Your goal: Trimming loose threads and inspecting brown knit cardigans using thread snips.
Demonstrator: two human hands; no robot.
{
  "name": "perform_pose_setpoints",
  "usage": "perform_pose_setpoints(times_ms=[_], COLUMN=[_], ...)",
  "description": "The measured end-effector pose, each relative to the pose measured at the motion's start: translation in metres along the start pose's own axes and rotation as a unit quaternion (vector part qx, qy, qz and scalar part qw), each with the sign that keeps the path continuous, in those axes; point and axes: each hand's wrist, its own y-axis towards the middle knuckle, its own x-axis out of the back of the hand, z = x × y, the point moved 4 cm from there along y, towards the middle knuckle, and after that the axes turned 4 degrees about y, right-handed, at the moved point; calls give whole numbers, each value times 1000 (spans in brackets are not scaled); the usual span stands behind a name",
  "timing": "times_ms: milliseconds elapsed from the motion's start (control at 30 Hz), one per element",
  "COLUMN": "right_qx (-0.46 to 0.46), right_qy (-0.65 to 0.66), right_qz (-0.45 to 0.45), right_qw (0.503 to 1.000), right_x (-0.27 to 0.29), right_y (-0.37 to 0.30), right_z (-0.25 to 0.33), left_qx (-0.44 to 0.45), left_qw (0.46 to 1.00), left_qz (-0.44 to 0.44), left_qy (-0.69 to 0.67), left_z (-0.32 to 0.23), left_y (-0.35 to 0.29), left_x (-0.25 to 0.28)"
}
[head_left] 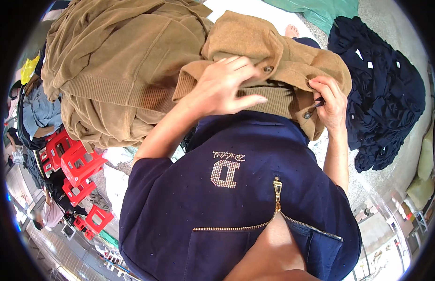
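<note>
A brown knitted garment with dark buttons (278,61) and a ribbed hem lies across my lap. My left hand (227,86) rests over its front edge, fingers stretched out and thumb apart; its fingertips are slightly blurred. At the buttoned band on the right, my right hand (331,100) is closed, with thumb and fingers pinching the fabric beside a button. A small dark object (319,100) shows within that hand, mostly hidden by the fingers, so its kind is unclear. Another button (307,114) sits just below on the band.
A large heap of brown knitwear (119,61) rises at the left. On the right lies a pile of dark navy garments (383,98) with white tags. Several red plastic stools (79,161) stand at the left, and a person (49,213) is beyond them. Green sheeting (325,11) lies at the far side.
</note>
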Motion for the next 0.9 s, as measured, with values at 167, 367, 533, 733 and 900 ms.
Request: perform_pose_setpoints(times_ms=[167, 367, 533, 733, 900], right_qx=[-5, 97, 186, 190, 174], right_qy=[-6, -24, -7, 65, 99], right_qz=[-25, -19, 122, 41, -16], right_qw=[1000, 995, 975, 979, 980], right_x=[0, -4, -37, -58, -56], right_y=[2, 17, 41, 27, 23], right_z=[0, 27, 48, 35, 32], left_qx=[-22, -158, -189, -192, -177], left_qw=[988, 949, 948, 954, 955], left_qz=[-115, -226, -204, -193, -188], left_qy=[105, 151, 152, 129, 146], left_z=[-1, -13, -16, -19, -16], left_y=[14, 1, -12, -23, -26], left_x=[-28, -28, -33, -38, -32])
